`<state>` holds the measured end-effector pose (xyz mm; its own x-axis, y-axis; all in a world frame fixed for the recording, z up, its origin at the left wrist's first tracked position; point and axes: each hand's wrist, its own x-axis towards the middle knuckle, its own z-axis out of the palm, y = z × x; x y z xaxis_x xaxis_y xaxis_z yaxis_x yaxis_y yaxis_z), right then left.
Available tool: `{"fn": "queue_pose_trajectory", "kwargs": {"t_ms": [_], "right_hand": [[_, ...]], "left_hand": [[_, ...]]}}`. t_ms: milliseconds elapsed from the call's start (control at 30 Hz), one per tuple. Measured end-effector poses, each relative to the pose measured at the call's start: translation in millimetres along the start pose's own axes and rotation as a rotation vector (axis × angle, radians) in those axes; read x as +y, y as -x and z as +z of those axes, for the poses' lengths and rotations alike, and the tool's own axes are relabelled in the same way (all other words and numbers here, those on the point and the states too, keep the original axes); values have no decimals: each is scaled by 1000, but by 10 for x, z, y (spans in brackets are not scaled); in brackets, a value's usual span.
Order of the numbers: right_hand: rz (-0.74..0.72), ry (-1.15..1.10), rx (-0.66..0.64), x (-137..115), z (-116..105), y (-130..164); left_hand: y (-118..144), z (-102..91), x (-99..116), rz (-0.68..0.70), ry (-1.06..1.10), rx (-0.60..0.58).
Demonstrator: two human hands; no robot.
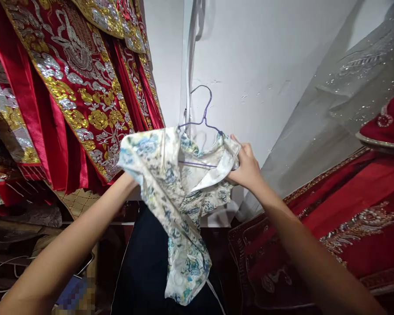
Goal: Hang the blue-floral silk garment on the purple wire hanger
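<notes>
A white garment with a blue and green floral print (177,197) hangs on a thin purple wire hanger (202,116), held up in front of a white wall. My right hand (246,168) grips the garment's right shoulder at the hanger's end. My left hand is hidden behind the garment's left shoulder; only my left forearm (85,232) shows, reaching up into the cloth. The lower part of the garment droops down between my arms.
Red garments with gold and silver embroidery (79,87) hang at the left. More red embroidered cloth (357,210) and a grey sequinned veil (348,87) fill the right. A white wall (256,65) is behind. Dark fabric (144,271) lies below.
</notes>
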<state>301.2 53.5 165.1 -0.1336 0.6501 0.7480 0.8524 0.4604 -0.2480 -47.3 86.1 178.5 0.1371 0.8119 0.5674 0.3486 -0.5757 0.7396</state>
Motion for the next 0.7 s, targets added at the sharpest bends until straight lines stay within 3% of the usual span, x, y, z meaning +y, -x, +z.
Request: {"fn": "queue_pose_trajectory", "kwargs": {"t_ms": [100, 167, 233, 333, 433, 500, 567, 633, 700], "right_hand": [[24, 76, 30, 84, -91, -169], [15, 100, -3, 30, -91, -283], [-6, 113, -48, -64, -73, -359], [-52, 85, -101, -190, -70, -343], [-169, -73, -166, -290, -95, -176], [-184, -232, -140, -392, -65, 4], [-42, -387, -1, -538, 61, 241], [233, -533, 142, -713, 301, 529], [526, -721, 62, -888, 614, 835]], "left_hand": [[149, -111, -218, -134, 290, -34], [291, -25, -326, -262, 463, 4], [481, 163, -421, -372, 499, 60], [846, 512, -536, -448, 436, 6], [1206, 811, -594, -494, 502, 32], [1382, 965, -605, -539, 597, 82], [1502, 1098, -613, -568, 667, 157], [1588, 1222, -624, -599, 663, 251], [1660, 1330, -627, -623, 621, 308]]}}
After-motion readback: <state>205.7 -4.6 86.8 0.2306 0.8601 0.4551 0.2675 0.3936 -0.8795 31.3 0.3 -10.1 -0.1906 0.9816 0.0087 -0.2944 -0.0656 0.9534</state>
